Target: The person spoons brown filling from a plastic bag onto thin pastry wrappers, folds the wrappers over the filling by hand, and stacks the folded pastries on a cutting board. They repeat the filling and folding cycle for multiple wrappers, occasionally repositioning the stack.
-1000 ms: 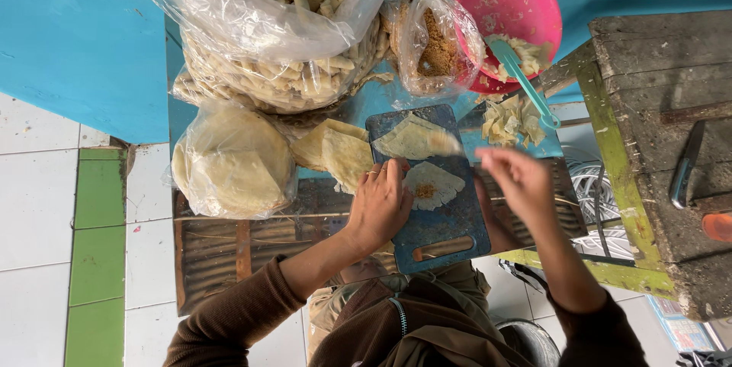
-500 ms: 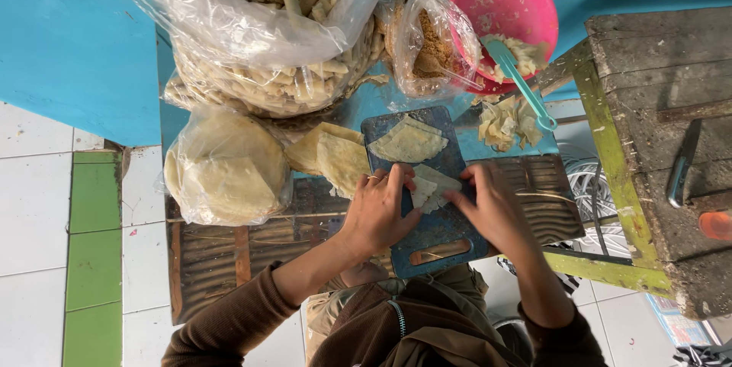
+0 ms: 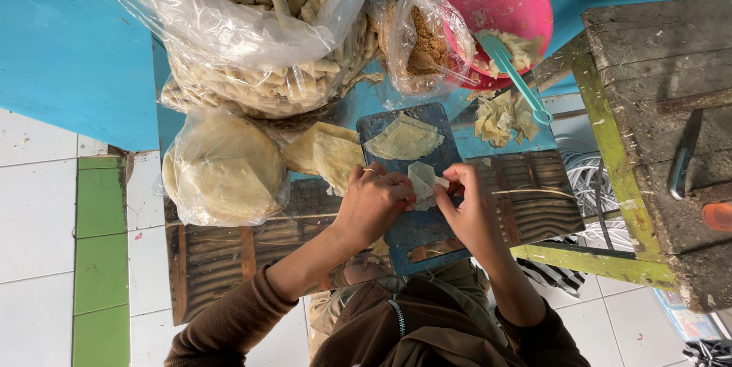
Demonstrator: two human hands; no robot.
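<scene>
On the blue cutting board [image 3: 415, 226], the left hand [image 3: 371, 205] and right hand [image 3: 467, 210] each grip the folded wrapper [image 3: 423, 181], below a flat wrapper [image 3: 404, 140].

Both hands have folded the wrapper [image 3: 422, 182] into a roll.

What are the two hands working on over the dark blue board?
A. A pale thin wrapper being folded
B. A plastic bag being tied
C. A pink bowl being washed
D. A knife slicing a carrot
A: the left hand and right hand pinch a pale thin wrapper over the blue cutting board, with another flat wrapper lying further up the board.
</scene>
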